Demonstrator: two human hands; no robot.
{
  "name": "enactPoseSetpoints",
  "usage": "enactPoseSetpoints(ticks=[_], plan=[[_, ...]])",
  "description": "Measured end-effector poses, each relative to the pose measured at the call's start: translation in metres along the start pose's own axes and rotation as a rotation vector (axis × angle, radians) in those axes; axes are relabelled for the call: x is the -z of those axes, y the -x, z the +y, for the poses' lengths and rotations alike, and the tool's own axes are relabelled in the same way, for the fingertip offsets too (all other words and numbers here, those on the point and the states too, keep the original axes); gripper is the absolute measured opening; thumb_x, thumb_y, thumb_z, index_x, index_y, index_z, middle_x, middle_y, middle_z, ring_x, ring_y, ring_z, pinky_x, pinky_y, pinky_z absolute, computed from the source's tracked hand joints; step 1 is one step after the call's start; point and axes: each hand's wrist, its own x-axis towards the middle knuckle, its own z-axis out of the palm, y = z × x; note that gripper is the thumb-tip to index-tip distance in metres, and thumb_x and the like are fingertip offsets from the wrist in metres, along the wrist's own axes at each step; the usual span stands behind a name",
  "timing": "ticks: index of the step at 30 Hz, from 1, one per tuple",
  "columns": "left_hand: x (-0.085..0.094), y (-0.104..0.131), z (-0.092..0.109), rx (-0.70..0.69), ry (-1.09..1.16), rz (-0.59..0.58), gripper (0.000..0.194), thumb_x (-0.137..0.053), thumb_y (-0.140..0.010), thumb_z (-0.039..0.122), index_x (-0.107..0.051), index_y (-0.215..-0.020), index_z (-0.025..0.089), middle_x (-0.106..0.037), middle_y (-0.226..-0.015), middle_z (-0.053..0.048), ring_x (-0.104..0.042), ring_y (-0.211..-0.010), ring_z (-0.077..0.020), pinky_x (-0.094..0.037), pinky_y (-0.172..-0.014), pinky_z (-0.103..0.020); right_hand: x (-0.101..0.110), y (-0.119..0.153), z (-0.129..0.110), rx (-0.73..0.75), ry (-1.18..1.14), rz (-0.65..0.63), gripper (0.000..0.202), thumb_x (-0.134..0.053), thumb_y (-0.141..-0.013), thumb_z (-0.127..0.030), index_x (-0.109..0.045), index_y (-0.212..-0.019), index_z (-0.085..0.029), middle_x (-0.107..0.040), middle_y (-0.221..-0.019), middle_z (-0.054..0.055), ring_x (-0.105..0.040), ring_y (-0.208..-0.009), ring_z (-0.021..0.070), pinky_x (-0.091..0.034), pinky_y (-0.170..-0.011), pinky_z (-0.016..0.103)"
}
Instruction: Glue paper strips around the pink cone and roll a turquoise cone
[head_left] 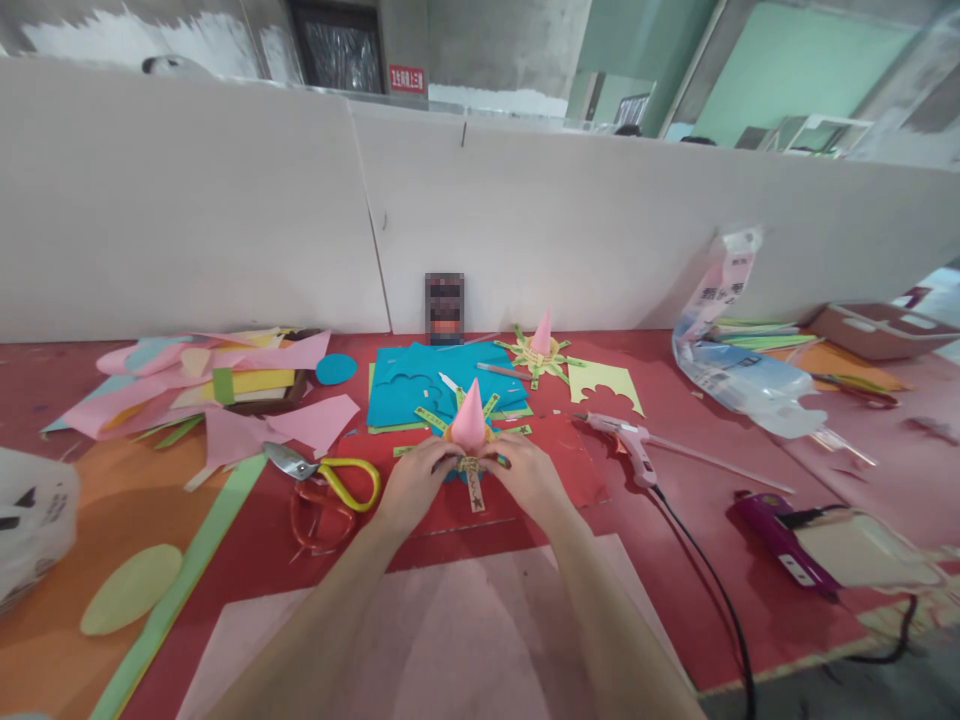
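Between my hands, at the middle of the table, is a paper craft with a pink cone [470, 418] pointing up and patterned green strips spreading round its base. My left hand [420, 480] pinches its near left side with bent fingers. On the opposite side, my right hand [531, 472] grips the near right edge, its thumb close to the middle. A patterned strip [476, 493] hangs towards me between the thumbs. Blue paper shows under the base, and my fingers partly hide the strips. Behind it stands a similar paper craft [541, 345], also with a pink cone.
Scissors [330, 470] with yellow and red handles lie left. At right are a pink glue gun [630, 445] with a cord, a purple device [787, 550] and a plastic bag [750, 380]. Blue sheets [412, 370] lie behind; paper scraps [300, 358] pile left. A white partition [225, 220] borders the table.
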Motion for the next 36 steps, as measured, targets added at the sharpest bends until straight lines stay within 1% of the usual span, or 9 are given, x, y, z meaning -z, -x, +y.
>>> enactPoseSetpoints(ticks=[5, 9, 14, 23, 27, 30, 36], plan=[[0.0002, 0.0006, 0.0021, 0.001, -0.016, 0.003, 0.017, -0.049, -0.083, 0.029, -0.063, -0.088, 0.021, -0.064, -0.088, -0.002, -0.058, -0.079, -0.0143, -0.045, -0.072, -0.025, 0.0012, 0.0004, -0.0006, -0.003, 0.001, -0.004, 0.01, -0.055, -0.081, -0.027, -0.065, -0.08, -0.024, -0.063, -0.085, 0.002, -0.056, -0.084, 0.0156, -0.041, -0.067, 0.025], [-0.0006, 0.0015, 0.0029, -0.018, -0.064, -0.024, 0.016, -0.052, -0.081, 0.033, -0.062, -0.087, 0.023, -0.064, -0.089, -0.002, -0.059, -0.08, -0.0148, -0.045, -0.071, -0.025, 0.0017, 0.0001, -0.0008, -0.006, 0.007, -0.011, 0.011, -0.055, -0.081, -0.027, -0.065, -0.08, -0.025, -0.063, -0.084, 0.002, -0.056, -0.083, 0.0156, -0.04, -0.065, 0.025], [-0.0021, 0.0019, 0.0015, 0.012, -0.111, -0.039, 0.011, -0.052, -0.081, 0.028, -0.061, -0.083, 0.023, -0.064, -0.086, 0.0, -0.059, -0.08, -0.015, -0.044, -0.074, -0.026, 0.0008, 0.0003, -0.0008, 0.002, 0.014, -0.012, 0.009, -0.056, -0.08, -0.027, -0.065, -0.078, -0.025, -0.062, -0.085, 0.001, -0.056, -0.084, 0.0155, -0.041, -0.066, 0.024], [-0.0008, 0.0001, 0.0006, 0.016, -0.06, -0.023, 0.009, -0.05, -0.081, 0.022, -0.06, -0.081, 0.021, -0.065, -0.085, 0.0, -0.059, -0.081, -0.0153, -0.043, -0.072, -0.026, 0.0004, -0.0008, 0.0006, 0.054, 0.016, 0.035, 0.006, -0.062, -0.077, -0.027, -0.065, -0.08, -0.023, -0.055, -0.09, 0.003, -0.055, -0.086, 0.0153, -0.043, -0.071, 0.025], [-0.001, 0.0005, 0.0023, 0.004, -0.097, -0.029, 0.009, -0.051, -0.081, 0.025, -0.06, -0.081, 0.022, -0.064, -0.085, 0.0, -0.059, -0.078, -0.0143, -0.043, -0.069, -0.024, -0.0005, -0.0009, 0.0024, 0.07, 0.009, 0.034, 0.004, -0.062, -0.077, -0.025, -0.065, -0.077, -0.022, -0.056, -0.087, 0.002, -0.055, -0.085, 0.0149, -0.043, -0.071, 0.025], [-0.0012, 0.0016, 0.0042, -0.006, -0.153, -0.058, 0.01, -0.052, -0.081, 0.028, -0.06, -0.082, 0.023, -0.064, -0.087, 0.001, -0.059, -0.078, -0.0137, -0.042, -0.066, -0.023, 0.0003, -0.0006, 0.0018, 0.077, 0.012, 0.033, 0.002, -0.062, -0.077, -0.023, -0.064, -0.076, -0.022, -0.057, -0.084, 0.001, -0.054, -0.084, 0.0151, -0.042, -0.071, 0.025], [-0.0013, 0.0025, 0.0025, -0.013, -0.227, -0.091, 0.015, -0.047, -0.085, 0.028, -0.061, -0.083, 0.024, -0.064, -0.09, 0.002, -0.058, -0.084, -0.0133, -0.042, -0.07, -0.022, 0.0006, -0.0003, 0.0009, 0.086, -0.009, 0.018, 0.004, -0.061, -0.078, -0.023, -0.064, -0.075, -0.021, -0.059, -0.084, 0.001, -0.054, -0.084, 0.0152, -0.042, -0.072, 0.025]])
